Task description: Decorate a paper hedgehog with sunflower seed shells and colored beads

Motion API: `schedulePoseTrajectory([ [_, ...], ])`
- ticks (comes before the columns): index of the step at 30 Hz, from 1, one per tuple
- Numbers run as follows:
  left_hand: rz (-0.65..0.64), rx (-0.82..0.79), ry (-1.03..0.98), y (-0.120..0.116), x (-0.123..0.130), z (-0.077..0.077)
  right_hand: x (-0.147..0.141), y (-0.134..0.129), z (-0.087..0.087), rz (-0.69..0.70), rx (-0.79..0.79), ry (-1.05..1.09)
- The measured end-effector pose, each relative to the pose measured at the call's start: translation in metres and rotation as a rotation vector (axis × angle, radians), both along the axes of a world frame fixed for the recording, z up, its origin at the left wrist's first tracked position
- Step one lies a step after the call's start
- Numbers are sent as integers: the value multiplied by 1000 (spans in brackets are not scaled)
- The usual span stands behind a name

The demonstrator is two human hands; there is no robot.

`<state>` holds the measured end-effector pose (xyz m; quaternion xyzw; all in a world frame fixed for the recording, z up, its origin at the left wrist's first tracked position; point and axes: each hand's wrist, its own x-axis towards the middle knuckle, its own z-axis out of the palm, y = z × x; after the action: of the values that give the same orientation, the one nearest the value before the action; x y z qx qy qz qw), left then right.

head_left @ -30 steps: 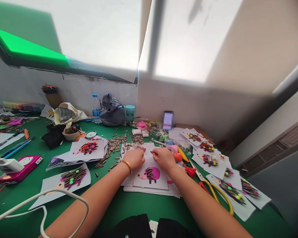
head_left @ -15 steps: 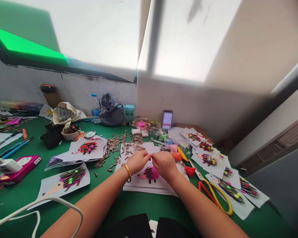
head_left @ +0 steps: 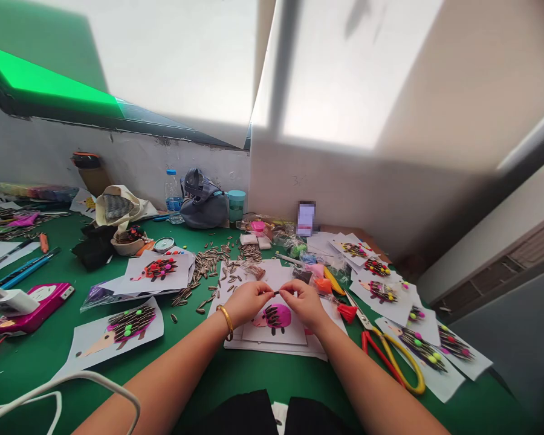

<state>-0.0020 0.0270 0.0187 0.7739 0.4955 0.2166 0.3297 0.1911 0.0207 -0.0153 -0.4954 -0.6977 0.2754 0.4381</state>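
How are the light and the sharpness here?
Head view: sunlit patches and grey shadows lie on the pale wall; head view: the upright dark-edged phone looks pixelated; head view: the thin dark piece between the bare left hand and right hand is too small to identify.

One head view, forward and down over the near green table [head_left: 254,370].
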Motion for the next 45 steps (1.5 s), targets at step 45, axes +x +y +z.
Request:
schedulePoseTrajectory([
  [45, 54, 146, 296, -4, -8, -11, -1, -1, -8, -31, 37, -268],
])
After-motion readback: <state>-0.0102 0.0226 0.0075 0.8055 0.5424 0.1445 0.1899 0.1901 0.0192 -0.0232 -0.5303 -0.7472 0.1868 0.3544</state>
